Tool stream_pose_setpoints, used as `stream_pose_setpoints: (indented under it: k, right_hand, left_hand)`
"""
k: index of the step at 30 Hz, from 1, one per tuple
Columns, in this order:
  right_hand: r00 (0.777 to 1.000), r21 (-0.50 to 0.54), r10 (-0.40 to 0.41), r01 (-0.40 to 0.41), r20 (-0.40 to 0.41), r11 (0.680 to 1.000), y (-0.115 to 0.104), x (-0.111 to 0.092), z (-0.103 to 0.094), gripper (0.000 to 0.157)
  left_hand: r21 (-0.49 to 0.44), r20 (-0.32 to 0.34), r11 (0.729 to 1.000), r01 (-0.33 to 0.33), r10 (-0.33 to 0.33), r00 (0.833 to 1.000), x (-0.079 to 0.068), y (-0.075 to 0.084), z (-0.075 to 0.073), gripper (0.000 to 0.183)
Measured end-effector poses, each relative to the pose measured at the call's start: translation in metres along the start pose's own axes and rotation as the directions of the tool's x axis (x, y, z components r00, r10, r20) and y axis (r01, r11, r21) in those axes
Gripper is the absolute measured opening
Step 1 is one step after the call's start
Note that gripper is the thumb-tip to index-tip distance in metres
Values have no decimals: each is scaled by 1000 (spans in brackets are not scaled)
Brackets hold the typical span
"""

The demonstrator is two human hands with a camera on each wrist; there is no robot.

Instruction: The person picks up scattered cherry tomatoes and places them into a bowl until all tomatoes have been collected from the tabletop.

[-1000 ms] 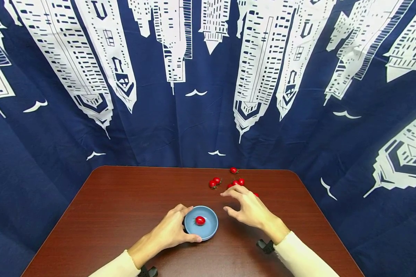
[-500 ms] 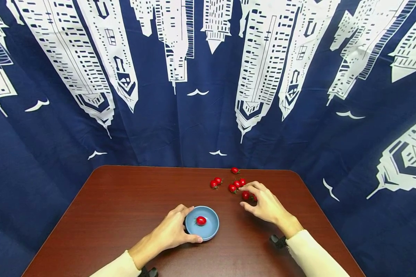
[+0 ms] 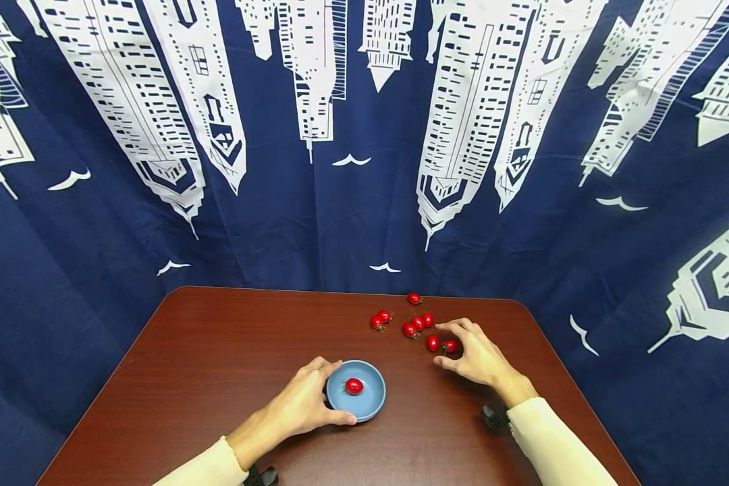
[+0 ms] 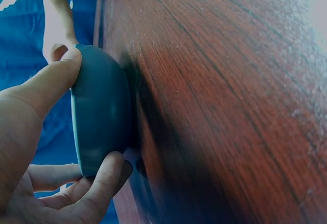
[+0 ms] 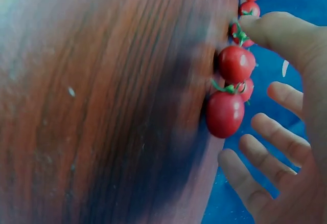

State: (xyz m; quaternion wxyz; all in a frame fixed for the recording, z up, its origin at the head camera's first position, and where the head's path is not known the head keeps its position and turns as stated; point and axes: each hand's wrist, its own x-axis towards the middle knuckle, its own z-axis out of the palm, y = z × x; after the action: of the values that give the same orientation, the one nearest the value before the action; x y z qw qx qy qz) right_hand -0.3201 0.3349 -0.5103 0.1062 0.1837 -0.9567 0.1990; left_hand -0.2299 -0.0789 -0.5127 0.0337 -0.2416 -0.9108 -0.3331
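Note:
My left hand grips a small blue bowl by its side, thumb at the near rim and fingers at the far side. Inside the bowl lies one red cherry tomato. In the left wrist view the bowl stands between thumb and fingers. My right hand hovers at the right with thumb and fingers spread around a cherry tomato, holding nothing. Another cherry tomato lies just left of that one. In the right wrist view the closest tomato shows between the thumb and the parted fingers.
Three cherry tomatoes sit in a cluster behind the right hand's pair. Two more tomatoes lie to their left, and a single one is by the back edge of the brown table. A dark blue city-print cloth hangs behind.
My right hand has moved right and come down around the rightmost tomato, uncovering the other tomatoes. The left hand and bowl have stayed in place.

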Motion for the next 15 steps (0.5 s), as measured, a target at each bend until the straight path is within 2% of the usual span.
stream_pose_setpoints:
  k: [7, 15]
  right_hand:
    - [998, 18, -53, 53, 19, 998, 12, 5, 3, 60]
    - [997, 81, -72, 72, 1, 994, 19, 7, 8, 37]
  left_hand:
    - [-7, -11, 1000, -28, 28, 1000, 1, -1, 1, 107]
    - [-29, -6, 999, -22, 22, 1000, 2, -3, 1, 107]
